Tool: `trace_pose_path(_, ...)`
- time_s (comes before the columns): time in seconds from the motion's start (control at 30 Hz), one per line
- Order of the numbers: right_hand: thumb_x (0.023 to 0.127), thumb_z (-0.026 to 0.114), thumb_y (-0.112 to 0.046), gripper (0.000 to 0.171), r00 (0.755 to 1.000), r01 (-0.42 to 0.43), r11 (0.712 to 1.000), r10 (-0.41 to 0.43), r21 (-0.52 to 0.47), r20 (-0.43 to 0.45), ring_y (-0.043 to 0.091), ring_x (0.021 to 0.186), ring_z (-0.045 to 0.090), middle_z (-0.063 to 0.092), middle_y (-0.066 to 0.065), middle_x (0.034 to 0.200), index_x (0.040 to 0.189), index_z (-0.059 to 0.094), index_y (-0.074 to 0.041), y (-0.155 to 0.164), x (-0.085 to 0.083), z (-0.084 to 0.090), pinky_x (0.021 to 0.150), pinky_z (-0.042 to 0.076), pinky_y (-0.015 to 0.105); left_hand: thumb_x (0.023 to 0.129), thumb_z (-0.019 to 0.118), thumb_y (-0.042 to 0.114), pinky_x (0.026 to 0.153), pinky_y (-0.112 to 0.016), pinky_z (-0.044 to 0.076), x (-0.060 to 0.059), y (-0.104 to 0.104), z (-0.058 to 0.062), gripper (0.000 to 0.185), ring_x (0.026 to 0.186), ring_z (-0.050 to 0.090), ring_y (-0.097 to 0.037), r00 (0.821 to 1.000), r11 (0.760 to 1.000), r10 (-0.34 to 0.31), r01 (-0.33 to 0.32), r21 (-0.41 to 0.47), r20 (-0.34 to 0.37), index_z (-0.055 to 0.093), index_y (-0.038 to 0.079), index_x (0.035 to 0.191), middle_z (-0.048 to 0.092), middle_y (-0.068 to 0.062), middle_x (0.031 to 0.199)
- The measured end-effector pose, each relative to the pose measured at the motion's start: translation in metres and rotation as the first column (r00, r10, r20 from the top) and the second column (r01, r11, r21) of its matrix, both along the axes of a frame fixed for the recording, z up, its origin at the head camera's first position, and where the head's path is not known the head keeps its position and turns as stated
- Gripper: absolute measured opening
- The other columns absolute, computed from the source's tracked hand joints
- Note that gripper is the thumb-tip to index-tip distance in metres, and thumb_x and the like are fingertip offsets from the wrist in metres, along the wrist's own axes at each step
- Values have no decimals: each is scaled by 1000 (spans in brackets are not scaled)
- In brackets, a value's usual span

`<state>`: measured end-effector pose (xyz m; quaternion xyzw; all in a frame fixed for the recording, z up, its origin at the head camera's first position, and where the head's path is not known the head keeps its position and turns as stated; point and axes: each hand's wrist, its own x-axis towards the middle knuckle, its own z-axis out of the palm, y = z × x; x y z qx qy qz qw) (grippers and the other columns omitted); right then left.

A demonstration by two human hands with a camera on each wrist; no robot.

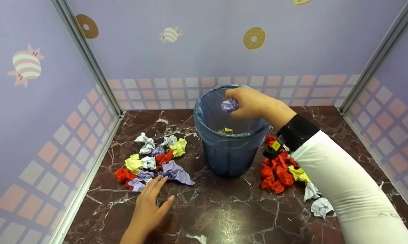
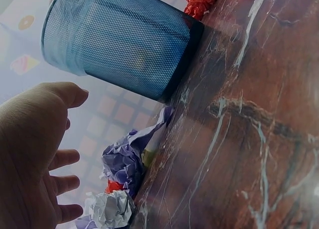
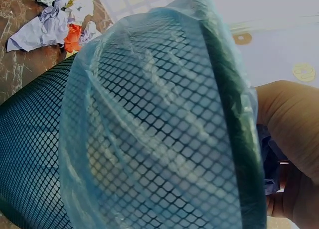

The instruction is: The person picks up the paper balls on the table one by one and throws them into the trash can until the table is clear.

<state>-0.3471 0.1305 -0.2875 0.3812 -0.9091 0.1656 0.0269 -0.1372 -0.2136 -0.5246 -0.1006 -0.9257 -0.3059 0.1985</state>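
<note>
A blue mesh wastebasket (image 1: 229, 156) lined with a clear bag stands mid-table; it also fills the right wrist view (image 3: 149, 139) and shows in the left wrist view (image 2: 119, 40). My right hand (image 1: 249, 101) hovers over its opening and pinches a crumpled lilac paper ball (image 1: 229, 104). A yellowish scrap (image 1: 227, 130) lies at the bottom inside. My left hand (image 1: 149, 206) lies flat and open on the table, fingertips touching a lilac paper (image 1: 139, 181) at the edge of a left pile of crumpled papers (image 1: 156, 159), seen close in the left wrist view (image 2: 124, 164).
A second pile of red, yellow and white crumpled papers (image 1: 282, 173) lies right of the basket, partly under my right sleeve. A white scrap (image 1: 199, 238) sits near the front edge. Patterned walls (image 1: 38, 118) close the marble table (image 1: 224, 210) on three sides.
</note>
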Motion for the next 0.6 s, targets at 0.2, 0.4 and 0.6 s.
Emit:
trace_pose_path(0.2, 70, 69, -13, 37, 1000, 12, 999, -12, -32, -10, 21, 86, 55, 60, 2, 95, 106, 60, -16, -1, -2, -1, 73, 45, 35, 82, 76, 32, 104, -63, 34, 1, 2, 1, 63, 132, 44, -36, 1000, 1000, -2, 2, -11, 1, 54, 22, 140, 52, -10, 143)
trace_pose_path(0.4, 75, 72, -26, 65, 1000, 14, 999, -14, -34, -5, 26, 125, 48, 54, 7, 134, 137, 51, -19, -2, -3, 1, 105, 38, 45, 82, 76, 32, 105, -63, 34, 2, 3, 3, 63, 133, 44, -36, 1000, 1000, -3, 3, -17, 2, 54, 21, 140, 51, -9, 143)
trace_pose_path(0.6, 80, 72, -44, 74, 1000, 24, 1000, -24, 12, 9, 30, 138, 35, 43, 6, 149, 146, 43, -25, 3, -1, 2, 112, 29, 51, 83, 75, 34, 104, -65, 33, 1, 2, 5, 64, 134, 42, -37, 1000, 1000, 2, -1, -29, 15, 52, 23, 141, 50, -7, 145)
